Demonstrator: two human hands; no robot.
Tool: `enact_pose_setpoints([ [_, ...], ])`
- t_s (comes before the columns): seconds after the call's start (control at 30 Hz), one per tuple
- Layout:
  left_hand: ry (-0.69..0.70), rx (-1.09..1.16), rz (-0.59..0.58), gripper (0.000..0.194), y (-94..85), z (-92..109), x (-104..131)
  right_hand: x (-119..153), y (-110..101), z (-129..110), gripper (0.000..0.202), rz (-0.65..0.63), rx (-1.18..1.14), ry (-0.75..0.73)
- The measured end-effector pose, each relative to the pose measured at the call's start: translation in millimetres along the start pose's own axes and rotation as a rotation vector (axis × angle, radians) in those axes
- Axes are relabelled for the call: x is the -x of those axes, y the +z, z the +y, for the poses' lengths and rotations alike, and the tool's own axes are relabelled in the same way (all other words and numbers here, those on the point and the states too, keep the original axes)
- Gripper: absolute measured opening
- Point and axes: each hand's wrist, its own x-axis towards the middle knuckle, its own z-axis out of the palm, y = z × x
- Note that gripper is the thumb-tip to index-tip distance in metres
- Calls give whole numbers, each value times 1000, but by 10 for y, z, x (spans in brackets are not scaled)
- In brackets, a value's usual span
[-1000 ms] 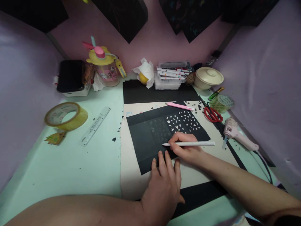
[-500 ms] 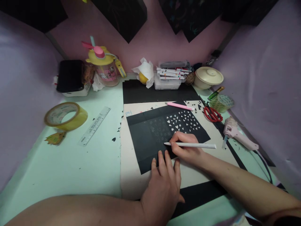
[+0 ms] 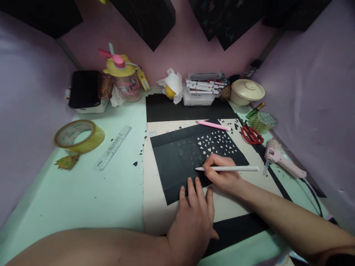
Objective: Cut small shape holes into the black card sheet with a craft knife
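A black sheet of paper [image 3: 169, 162] lies tilted on a larger pale sheet [image 3: 155, 221]. Its right part has small cut-out hearts, stars and triangles; faint drawn outlines of similar shapes fill the middle. My right hand [image 3: 222, 171] grips a white pen [image 3: 238, 169], its tip at the black paper just below the outlines. Whether the tip touches cannot be made out. My left hand [image 3: 194, 214] lies flat with fingers spread, fingertips on the lower edge of the black paper. Beyond the cut-outs rests a pink craft knife [image 3: 213, 125].
Left are a tape roll [image 3: 97, 139] and a clear ruler [image 3: 113, 148]. Red-handled scissors [image 3: 252, 136] and a pink glue gun [image 3: 287, 162] lie right. Along the back stand a yellow-lidded cup [image 3: 126, 83], a marker box [image 3: 199, 99] and a lidded cream bowl [image 3: 246, 94]. Black paper scraps are scattered about.
The pen and right hand have shifted very slightly right. The whole view has moved a little too. My left hand stays on the paper.
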Motion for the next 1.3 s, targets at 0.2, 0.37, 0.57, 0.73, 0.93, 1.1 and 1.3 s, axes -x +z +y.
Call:
enact_pose_setpoints([
  [0.2,1,-13,8,88,-3,6,1,6,10,18,15,-20,11,9],
  [0.37,-2,-13,1,88,16,6,6,4,4,24,15,-28,12,-3],
  [0.57,1,-18,-8,88,10,1,1,27,13,43,15,-61,-12,-22],
  [0.73,-1,-11,-5,88,20,23,-1,38,21,50,16,-97,-56,-47],
  [0.93,-4,-11,12,89,25,17,11,33,8,59,14,-78,-50,-29],
  [1.1,-6,-16,9,89,20,10,10,25,11,46,12,-85,-39,-33],
  [1.3,-3,-17,10,89,12,10,-3,18,11,23,12,-95,-28,-53],
])
